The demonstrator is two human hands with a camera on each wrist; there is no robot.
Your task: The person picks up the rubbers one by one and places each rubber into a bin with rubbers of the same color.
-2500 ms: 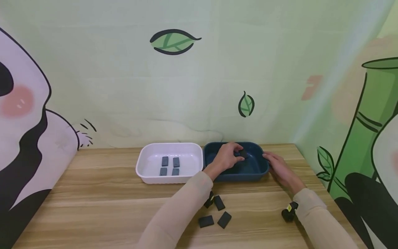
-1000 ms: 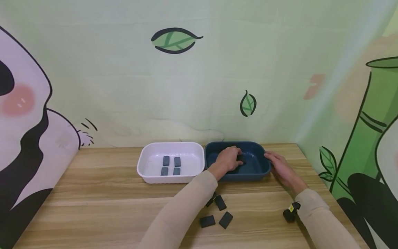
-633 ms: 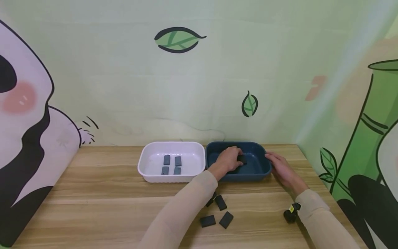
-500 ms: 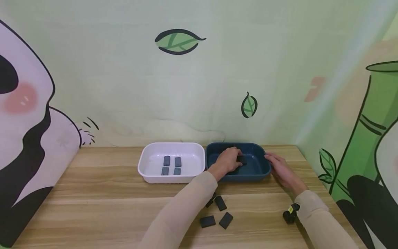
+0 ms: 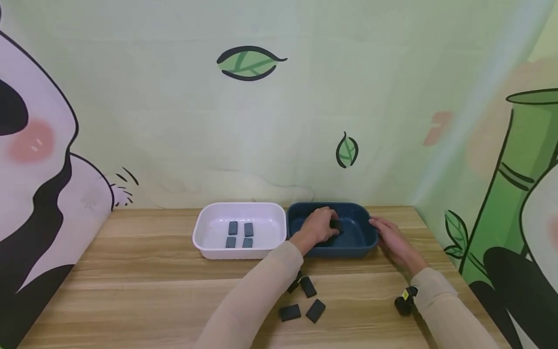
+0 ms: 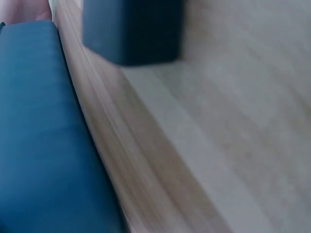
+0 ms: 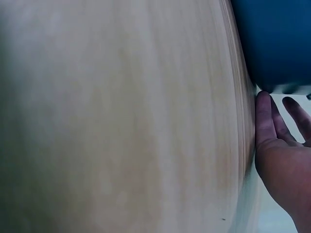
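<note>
In the head view, my left hand (image 5: 319, 226) reaches down into a navy rectangular tray (image 5: 344, 251) and pinches a small dark rectangular block (image 5: 337, 226) between thumb and fingers. My right hand (image 5: 395, 242) touches the tray's right end. In the right wrist view, the fingers (image 7: 265, 119) of that hand lie fairly straight against the tray's end. Inside the white tray (image 5: 240, 253), several blue-grey blocks (image 5: 233, 228) stand in two rows. Part of the navy tray's floor is hidden by my left hand.
Several dark blocks (image 5: 316, 310) lie scattered on the wooden table (image 5: 152, 300) in front of the navy tray. The white tray stands right against its left side. A printed backdrop (image 5: 174, 121) rises behind both trays.
My left hand has lowered the dark block deeper into the navy tray and now keeps nearly still there. The right hand stays at the tray's end. The head view shifts slightly.
</note>
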